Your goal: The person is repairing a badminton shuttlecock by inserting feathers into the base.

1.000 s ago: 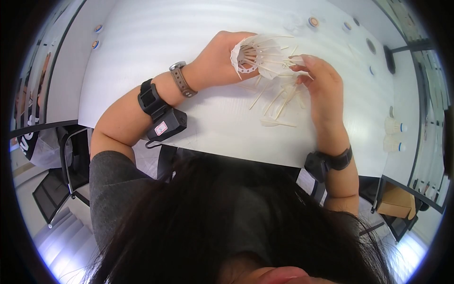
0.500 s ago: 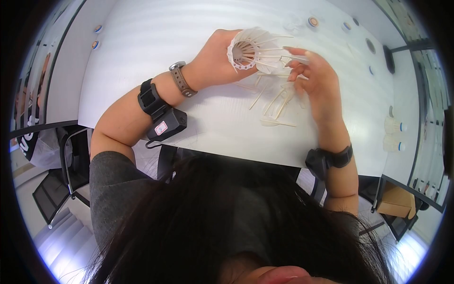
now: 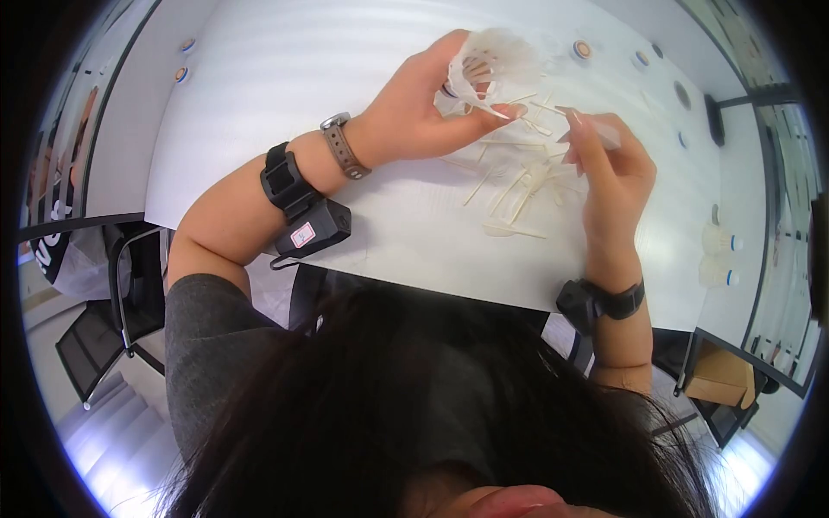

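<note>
My left hand [image 3: 432, 108] is closed around a white feather shuttlecock [image 3: 509, 56], its wide feather end tilted up and to the right. The cork end is mostly hidden by my fingers. To the right, my right hand [image 3: 617, 168] pinches a single white feather [image 3: 608, 134] by its shaft, apart from the shuttlecock. Beneath and between the hands, several loose feathers [image 3: 518, 192] and pale shafts lie scattered on the white table [image 3: 414, 224].
Cork bases [image 3: 581, 49] stand at the back, with more at the far left [image 3: 181, 75]. Two shuttlecocks [image 3: 717, 237] lie by the right edge. Low side panels [image 3: 112, 121] bound the table, and an open cardboard box [image 3: 721, 375] sits lower right.
My right hand has drawn away from the shuttlecock to the right, with a feather in its fingers. My left hand has shifted right and turned the shuttlecock.
</note>
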Motion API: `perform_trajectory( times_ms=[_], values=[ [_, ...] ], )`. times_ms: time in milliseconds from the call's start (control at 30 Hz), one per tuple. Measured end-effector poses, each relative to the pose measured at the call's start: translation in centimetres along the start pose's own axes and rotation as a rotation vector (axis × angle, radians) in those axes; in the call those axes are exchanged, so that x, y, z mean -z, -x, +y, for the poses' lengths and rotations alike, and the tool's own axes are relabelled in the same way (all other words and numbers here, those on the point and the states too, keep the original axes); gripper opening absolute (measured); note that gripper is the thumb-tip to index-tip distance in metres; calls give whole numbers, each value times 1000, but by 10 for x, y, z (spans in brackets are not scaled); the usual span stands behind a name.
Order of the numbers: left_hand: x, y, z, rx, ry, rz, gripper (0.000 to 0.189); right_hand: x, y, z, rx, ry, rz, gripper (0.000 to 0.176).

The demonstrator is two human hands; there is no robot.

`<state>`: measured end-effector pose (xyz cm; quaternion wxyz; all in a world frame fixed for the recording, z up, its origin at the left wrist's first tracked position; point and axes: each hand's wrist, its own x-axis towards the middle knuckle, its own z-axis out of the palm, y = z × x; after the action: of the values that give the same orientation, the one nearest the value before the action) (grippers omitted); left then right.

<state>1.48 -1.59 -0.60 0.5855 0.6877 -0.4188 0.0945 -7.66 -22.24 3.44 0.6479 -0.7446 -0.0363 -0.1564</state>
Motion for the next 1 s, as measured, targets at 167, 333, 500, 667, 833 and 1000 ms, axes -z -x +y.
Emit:
perform_trajectory(
  times_ms=[167, 333, 500, 667, 833, 1000],
  values=[
    [5, 0, -2, -81, -106, -154, 51, -1, 0, 5, 373, 266, -38, 16],
    [3, -1, 0, -224, -189, -126, 53, -3, -1, 4, 554, 415, -43, 22],
    [4, -2, -2, -223, -212, -128, 52, -3, -1, 1, 659, 510, -58, 22],
    [3, -3, 1, -204, -236, -100, 41, -3, -1, 1, 721, 551, -91, 20],
    [4, -4, 4, -183, -262, -171, 44, -4, 1, -5, 630, 554, -100, 18],
    [2, -3, 4, -176, -242, -173, 41, -1, 5, -1, 294, 318, -92, 9]
  ],
)
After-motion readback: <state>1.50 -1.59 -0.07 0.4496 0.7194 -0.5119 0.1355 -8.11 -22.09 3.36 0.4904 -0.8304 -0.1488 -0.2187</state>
